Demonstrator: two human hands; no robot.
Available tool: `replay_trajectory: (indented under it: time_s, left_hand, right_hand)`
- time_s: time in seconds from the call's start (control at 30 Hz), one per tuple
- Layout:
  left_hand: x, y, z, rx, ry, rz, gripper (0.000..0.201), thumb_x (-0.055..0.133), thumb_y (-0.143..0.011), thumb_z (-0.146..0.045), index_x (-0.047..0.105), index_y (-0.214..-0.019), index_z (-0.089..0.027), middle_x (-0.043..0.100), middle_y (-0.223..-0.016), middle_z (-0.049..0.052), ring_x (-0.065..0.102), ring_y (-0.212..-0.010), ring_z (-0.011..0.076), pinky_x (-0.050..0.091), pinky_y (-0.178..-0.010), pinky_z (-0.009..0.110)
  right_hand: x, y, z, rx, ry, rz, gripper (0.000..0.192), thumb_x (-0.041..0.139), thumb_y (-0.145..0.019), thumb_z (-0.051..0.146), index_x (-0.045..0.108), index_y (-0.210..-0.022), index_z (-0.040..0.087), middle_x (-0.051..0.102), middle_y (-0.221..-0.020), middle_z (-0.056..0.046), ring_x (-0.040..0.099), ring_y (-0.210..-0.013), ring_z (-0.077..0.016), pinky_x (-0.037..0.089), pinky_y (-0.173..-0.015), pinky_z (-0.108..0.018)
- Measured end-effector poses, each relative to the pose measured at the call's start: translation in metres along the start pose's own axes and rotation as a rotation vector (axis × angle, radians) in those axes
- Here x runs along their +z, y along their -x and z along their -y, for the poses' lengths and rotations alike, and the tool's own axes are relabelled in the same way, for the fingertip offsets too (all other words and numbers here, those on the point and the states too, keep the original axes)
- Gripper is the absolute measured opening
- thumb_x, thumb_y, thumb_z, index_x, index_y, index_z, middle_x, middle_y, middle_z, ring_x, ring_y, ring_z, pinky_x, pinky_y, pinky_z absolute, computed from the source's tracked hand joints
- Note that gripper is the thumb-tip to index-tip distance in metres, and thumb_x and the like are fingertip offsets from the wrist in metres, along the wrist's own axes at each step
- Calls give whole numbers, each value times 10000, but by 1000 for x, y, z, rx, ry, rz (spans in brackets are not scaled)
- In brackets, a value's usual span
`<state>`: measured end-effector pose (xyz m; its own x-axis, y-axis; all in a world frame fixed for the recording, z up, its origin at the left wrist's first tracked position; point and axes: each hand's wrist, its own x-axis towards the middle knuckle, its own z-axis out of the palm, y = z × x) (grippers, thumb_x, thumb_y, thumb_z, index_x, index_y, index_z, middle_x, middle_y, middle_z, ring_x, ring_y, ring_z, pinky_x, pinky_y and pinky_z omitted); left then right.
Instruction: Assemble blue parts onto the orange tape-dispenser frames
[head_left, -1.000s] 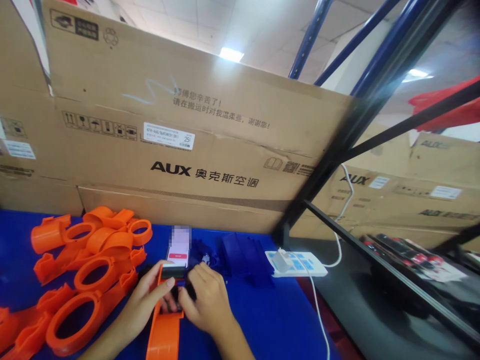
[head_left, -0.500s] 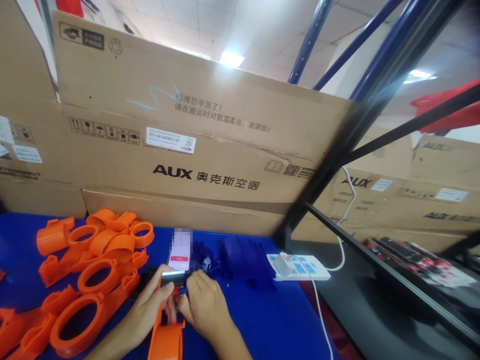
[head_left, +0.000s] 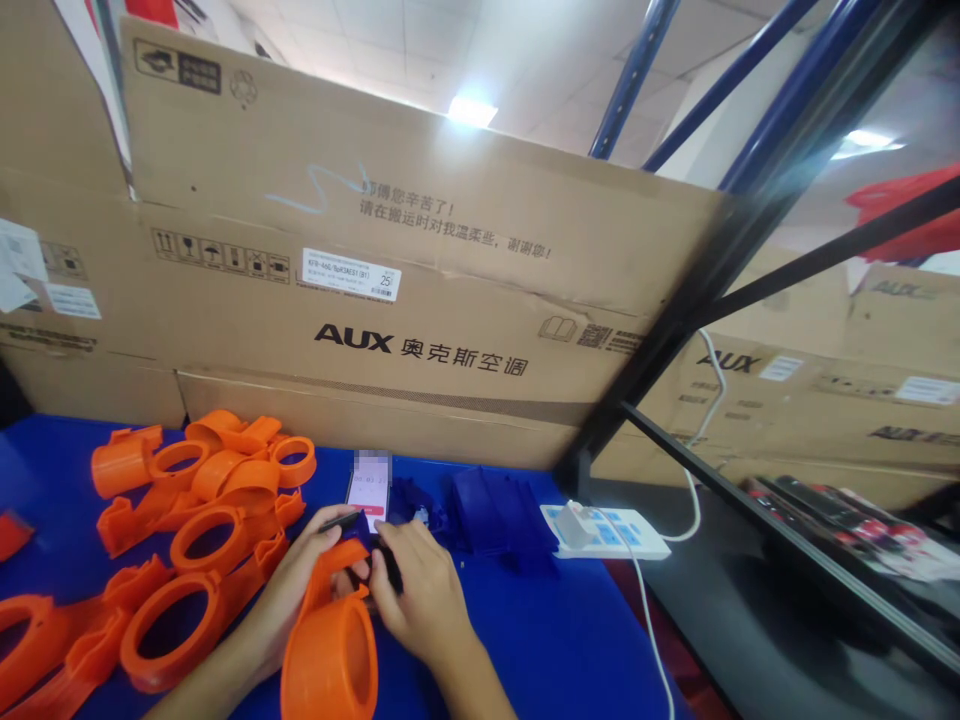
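My left hand [head_left: 313, 548] is closed around the upper end of an orange plastic tape dispenser [head_left: 322, 645], whose round hub hangs toward me. A dark strip and a small blue piece [head_left: 357, 527] show at the dispenser's head, by my left thumb. My right hand [head_left: 421, 585] is closed at the dispenser's right side, its fingers around a black piece [head_left: 388, 572] whose kind I cannot make out. Just beyond my hands lies a phone [head_left: 370, 490] with its screen lit. More orange dispenser bodies [head_left: 196, 540] are heaped to the left.
Dark blue flat pieces [head_left: 491, 515] lie to the right of the phone on the blue table cover [head_left: 540, 640]. A white power strip [head_left: 607, 532] with a cable rests at the right edge. Cardboard [head_left: 420, 300] stands behind, and a dark rack post [head_left: 637, 365] rises at right.
The dispenser has turned in my hands: its round hub now faces right and the toothed edge no longer shows. A black piece has come into sight at my right fingers. The view shifted slightly.
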<state>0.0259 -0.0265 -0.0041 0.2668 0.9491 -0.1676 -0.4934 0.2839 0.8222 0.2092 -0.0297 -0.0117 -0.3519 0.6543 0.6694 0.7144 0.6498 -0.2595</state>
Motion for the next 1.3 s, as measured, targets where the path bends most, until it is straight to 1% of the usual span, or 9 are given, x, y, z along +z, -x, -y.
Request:
replay_trajectory:
  time_s: [0.17,0.27,0.33,0.47,0.63,0.77,1.03,1.2,1.3]
  left_hand:
    - [-1,1,0,-23,5,36,395,651,-927,-463,631,-1233,-213,739,-765,49,639,-583,154,494,-570,242]
    - [-5,-4,6,-37,9,47,402,680,-911,-483,645,-1207,-213,741,-817,52,661,-631,168,516,-605,261]
    - [-7,-8,8,-47,14,46,403,706,-890,-492,655,-1178,-216,738,-839,47,666,-659,175,526,-630,272]
    - [-9,-9,10,-60,17,33,374,717,-886,-496,667,-1124,-211,708,-812,21,641,-661,159,510,-632,253]
    - [-14,-9,14,-22,44,-74,292,772,-833,-459,670,-930,-203,672,-824,-5,616,-687,160,509,-660,263]
    - [-17,-10,18,-26,38,-43,293,776,-828,-454,621,-836,-205,603,-770,-36,568,-681,141,498,-670,253]
    - [-11,-4,10,-27,-4,82,260,756,-874,-442,624,-878,-218,600,-754,-42,559,-673,121,477,-676,229]
    - [-8,-2,8,-24,52,119,229,775,-871,-399,637,-916,-221,632,-795,-37,594,-722,126,498,-698,234]
    - [-9,0,9,-51,82,97,216,773,-880,-389,642,-958,-236,657,-815,-42,619,-743,127,513,-719,240]
  right_hand:
    - [-3,1,1,-32,13,0,356,525,-973,171,611,-1318,160,760,-1068,-135,704,-882,-255,599,-820,-412]
    - [-4,0,0,-66,16,4,394,534,-970,179,597,-1358,173,762,-1146,-131,711,-867,-248,612,-776,-393]
    - [-5,0,-1,-79,22,32,405,527,-970,180,591,-1370,177,765,-1157,-126,708,-803,-231,609,-716,-372]
    - [-3,1,-5,-73,41,83,417,518,-968,182,584,-1379,166,787,-1045,-111,685,-698,-208,581,-644,-344]
    - [0,4,-6,-73,56,106,486,517,-938,186,557,-1422,151,779,-911,-98,673,-668,-200,560,-639,-322]
    - [0,4,-4,-72,65,97,499,501,-932,177,546,-1427,136,771,-888,-99,670,-678,-206,558,-653,-336]
    - [-1,3,-5,-104,41,56,557,514,-911,161,514,-1468,159,769,-1000,-127,700,-777,-219,586,-703,-352]
    - [-2,3,-3,-121,41,33,549,524,-924,171,509,-1472,143,774,-1031,-141,731,-814,-241,615,-714,-387]
    - [-1,3,-2,-113,23,35,551,507,-929,131,499,-1480,142,772,-1116,-152,755,-934,-257,637,-810,-409]
